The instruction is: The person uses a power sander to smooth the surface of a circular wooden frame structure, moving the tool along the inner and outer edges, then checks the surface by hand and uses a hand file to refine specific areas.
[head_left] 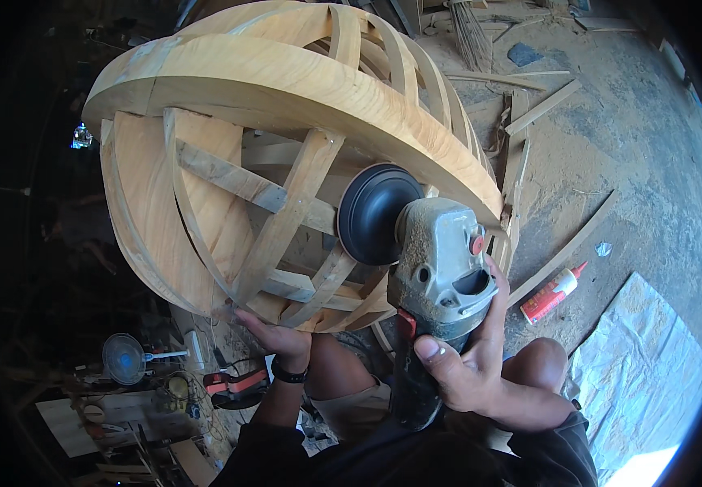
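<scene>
A large rounded wooden frame (pixel 286 81) of curved ribs, a thick rim and crossed slats fills the upper middle. My right hand (pixel 476 369) is wrapped round the body of an angle grinder (pixel 440 260), which is coated with dust. On its head sits a round black pad (pixel 377 217), turned toward the frame just below the thick rim; I cannot tell whether its far face touches the wood. Low on the frame's left side, my left hand (pixel 278 341) holds the bottom edge from beneath, its fingertips partly hidden by the wood.
A red and white glue bottle (pixel 549 294) lies on the floor at the right, beside loose wooden strips (pixel 566 247). Nearer stands a crumpled silvery sheet (pixel 651 365). A small fan (pixel 125 359), a red-handled tool (pixel 237 383) and cables are at lower left. A broom (pixel 471 36) is at the back.
</scene>
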`<move>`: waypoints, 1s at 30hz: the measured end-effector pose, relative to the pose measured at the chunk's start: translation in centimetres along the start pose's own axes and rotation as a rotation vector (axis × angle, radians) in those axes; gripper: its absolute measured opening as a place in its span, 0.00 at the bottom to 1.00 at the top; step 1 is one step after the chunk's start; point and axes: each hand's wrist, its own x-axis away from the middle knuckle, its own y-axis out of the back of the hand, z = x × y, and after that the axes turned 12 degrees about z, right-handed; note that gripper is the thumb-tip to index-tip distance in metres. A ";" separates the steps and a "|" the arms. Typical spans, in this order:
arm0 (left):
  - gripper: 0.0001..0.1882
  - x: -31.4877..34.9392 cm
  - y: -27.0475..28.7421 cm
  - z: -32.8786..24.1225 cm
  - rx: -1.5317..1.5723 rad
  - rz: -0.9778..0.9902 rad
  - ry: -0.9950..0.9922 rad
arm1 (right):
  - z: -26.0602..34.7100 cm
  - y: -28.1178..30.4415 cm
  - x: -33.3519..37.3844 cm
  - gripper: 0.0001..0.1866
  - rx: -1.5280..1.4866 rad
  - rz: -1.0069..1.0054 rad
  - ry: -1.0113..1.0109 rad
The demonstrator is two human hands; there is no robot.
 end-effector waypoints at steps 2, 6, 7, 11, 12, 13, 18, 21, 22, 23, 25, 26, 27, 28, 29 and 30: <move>0.39 -0.1 0.0 0.1 0.031 0.004 0.008 | -0.1 -0.1 -0.1 0.54 0.007 0.001 0.014; 0.40 -0.2 1.6 0.6 -0.029 0.033 0.024 | 0.5 -0.1 -0.3 0.54 0.003 0.025 0.007; 0.41 -0.2 1.9 0.5 -0.044 0.046 0.036 | 0.8 -0.1 -0.3 0.53 -0.002 0.021 -0.003; 0.41 -0.1 0.9 0.6 -0.011 0.063 0.053 | 0.7 0.2 0.2 0.53 0.039 -0.014 -0.034; 0.42 -0.2 0.6 0.5 0.007 0.065 0.065 | 0.7 0.3 0.2 0.53 0.040 -0.015 -0.033; 0.42 -0.1 0.1 0.2 0.017 0.067 0.073 | 0.7 0.3 0.1 0.54 0.023 -0.020 -0.033; 0.43 -0.1 0.1 -0.1 -0.001 0.091 0.065 | 0.7 0.1 -0.2 0.54 0.029 0.014 -0.043; 0.43 -0.2 0.0 -0.6 -0.012 0.117 0.050 | 0.8 0.0 -0.3 0.54 0.096 0.066 0.013; 0.43 -0.2 -0.4 -1.0 -0.016 0.119 0.046 | 1.3 -0.3 -0.4 0.54 0.029 0.052 0.001; 0.43 -0.1 -0.7 -0.9 -0.017 0.117 0.052 | 1.2 -0.4 -0.4 0.54 -0.031 0.035 -0.020; 0.43 0.0 -2.1 -1.3 -0.072 0.017 0.019 | 0.9 -0.2 -0.2 0.54 -0.005 0.029 -0.013; 0.43 -0.1 -1.3 -0.6 -0.069 0.019 0.023 | 0.7 -0.2 -0.1 0.53 0.018 0.026 -0.004; 0.42 -0.4 -0.6 -0.5 -0.025 -0.012 0.057 | 0.6 -0.3 0.1 0.53 0.018 0.031 -0.008; 0.41 -0.3 -0.1 -0.5 -0.002 -0.031 0.074 | 0.4 -0.5 0.3 0.53 0.002 -0.012 -0.034; 0.41 -0.1 0.3 -0.4 0.020 -0.048 0.091 | 0.3 -0.6 0.6 0.52 -0.014 -0.055 -0.059; 0.41 0.0 0.5 -0.1 -0.001 -0.007 0.073 | -0.2 -0.6 0.9 0.50 0.005 -0.066 -0.050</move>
